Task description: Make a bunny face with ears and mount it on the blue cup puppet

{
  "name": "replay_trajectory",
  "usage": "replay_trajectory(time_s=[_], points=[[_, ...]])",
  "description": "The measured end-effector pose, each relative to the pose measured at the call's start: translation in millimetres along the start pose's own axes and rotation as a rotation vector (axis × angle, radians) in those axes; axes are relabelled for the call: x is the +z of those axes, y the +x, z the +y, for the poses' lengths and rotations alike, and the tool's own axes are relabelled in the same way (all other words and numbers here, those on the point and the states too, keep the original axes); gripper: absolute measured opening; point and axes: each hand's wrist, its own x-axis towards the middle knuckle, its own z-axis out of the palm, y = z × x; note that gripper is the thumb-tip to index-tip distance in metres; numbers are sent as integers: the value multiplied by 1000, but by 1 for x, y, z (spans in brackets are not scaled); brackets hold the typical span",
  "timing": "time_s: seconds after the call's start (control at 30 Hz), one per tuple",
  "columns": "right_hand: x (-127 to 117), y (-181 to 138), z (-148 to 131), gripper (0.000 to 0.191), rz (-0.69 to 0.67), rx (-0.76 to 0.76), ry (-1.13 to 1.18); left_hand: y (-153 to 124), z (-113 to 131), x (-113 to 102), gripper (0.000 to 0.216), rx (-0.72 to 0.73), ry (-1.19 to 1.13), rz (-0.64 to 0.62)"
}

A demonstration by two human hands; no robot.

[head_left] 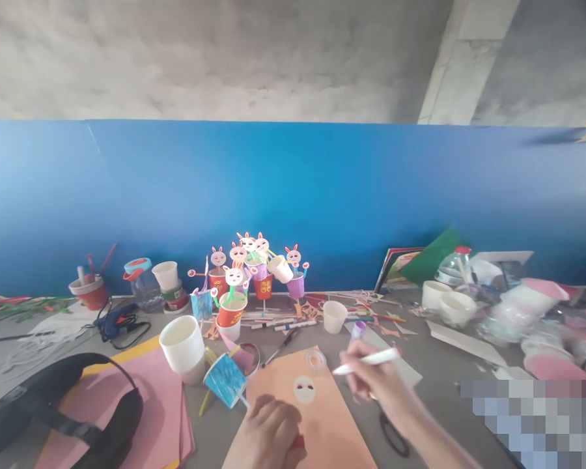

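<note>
My right hand (374, 374) grips a white marker pen (371, 357), held above the right edge of a sheet of orange paper (283, 371). My left hand (271, 430) rests on the lower part of that sheet, its fingers curled. A small red thing (299, 441) shows at its right side, mostly hidden. On the sheet lies a round white paper face (305, 389) with dark eyes. Close above it is a clear ring like a tape roll (315, 359). Just behind my right hand stands a purple-topped item (359, 330), partly covered.
Paper-cup rabbit figures (233, 277) stand at the back. A blue-painted cup (226, 380) lies tilted beside my left hand, near stacked white cups (180, 344). Pink paper (122, 404) and a black headset-like frame (58, 417) lie left. Bagged cups (517, 309) crowd the right.
</note>
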Motion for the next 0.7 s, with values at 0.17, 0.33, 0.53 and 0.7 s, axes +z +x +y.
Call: replay_trajectory(time_s=[0.17,0.33,0.53,0.7], points=[[48,12,64,22,-99,52,-91,17,-14,33,8,38,265,-17],[51,13,83,12,-57,-25,-157,6,-19,48,9,59,331,11],[53,12,100,20,12,-163,-232,3,-17,50,7,78,335,63],[53,11,105,21,24,-216,-299,4,-15,46,5,102,316,107]])
